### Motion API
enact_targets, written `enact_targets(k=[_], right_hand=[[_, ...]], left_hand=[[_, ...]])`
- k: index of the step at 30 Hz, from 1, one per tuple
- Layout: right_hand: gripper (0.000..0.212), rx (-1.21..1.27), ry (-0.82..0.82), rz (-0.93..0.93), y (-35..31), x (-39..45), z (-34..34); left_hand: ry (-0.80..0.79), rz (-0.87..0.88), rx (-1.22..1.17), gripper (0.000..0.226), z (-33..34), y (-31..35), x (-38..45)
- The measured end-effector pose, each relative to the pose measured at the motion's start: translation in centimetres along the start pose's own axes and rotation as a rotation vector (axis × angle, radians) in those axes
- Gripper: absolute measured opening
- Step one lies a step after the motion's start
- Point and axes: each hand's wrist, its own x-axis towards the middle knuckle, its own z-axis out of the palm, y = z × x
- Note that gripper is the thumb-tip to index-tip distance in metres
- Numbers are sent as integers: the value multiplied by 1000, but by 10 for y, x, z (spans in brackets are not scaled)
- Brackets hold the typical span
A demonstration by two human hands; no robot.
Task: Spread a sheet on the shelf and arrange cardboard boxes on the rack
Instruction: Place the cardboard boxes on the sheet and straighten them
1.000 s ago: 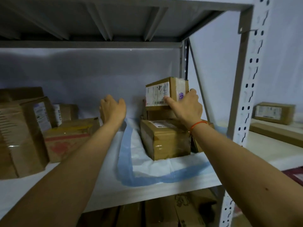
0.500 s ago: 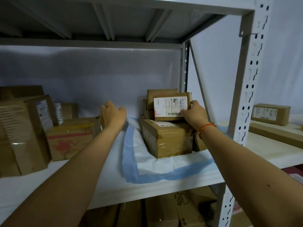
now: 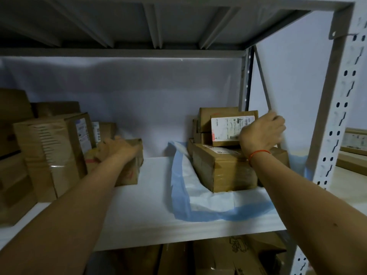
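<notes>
Bare shelf (image 3: pixel 151 195) gapes between hands; sheet (image 3: pixel 208 203) edge rumpled beside boxes (image 3: pixel 224 165).

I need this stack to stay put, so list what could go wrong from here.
1. The labelled box under the right hand stands on edge atop the large box; it may tip when released.
2. The sheet is bunched at its left edge, so boxes slid over from the left hand could snag.

Cardboard boxes (image 3: pixel 224 167): brown, matt, wrapped in glossy clear tape; white paper labels (image 3: pixel 228 128). Sheet (image 3: pixel 208 201): thin, crinkled white with blue border. Shelf (image 3: pixel 151 185): smooth white. Rack upright (image 3: pixel 337 108): grey painted metal, perforated.
</notes>
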Motion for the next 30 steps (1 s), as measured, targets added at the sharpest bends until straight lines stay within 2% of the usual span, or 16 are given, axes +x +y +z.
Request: enact_targets(k=[2,5,7,10,15,18,21,23,25,26,30], right_hand=[[56,76,47,-95,-24,-11,-1],[46,176,42,-308,-64,-34,8],[40,225,-26,-439,-88,-55,18],[36,249,-184,-526,-111,-84,34],[34,173,-525,-497,-123,-119,72],[44,83,-750,-516,-122,-131,94],[64,-9,-1060,-628,-119,-137,108],[92,-16,-1249,-660,-116,-138,112],[115,104,-1389,-600,-114,-136,112],[119,203,-1435,-555,-113,-134,109],[95,586,-1474,-414,-108,-120,91]], left_hand=[[-112,58,30,93,1,-13,-4],[-216,163,73,84,0,-20,-13],[-187,193,191,99,-3,-25,-8],[-168,281,338,125,-5,-35,14],[-357,367,274,110,-18,-42,36],[-419,393,278,92,-25,-49,44],[-452,435,265,81,-31,-48,48],[-473,456,203,81,-37,-42,48],[-484,484,107,83,-47,-31,48],[-480,498,68,84,-53,-25,47],[-438,543,-6,80,-81,5,39]])
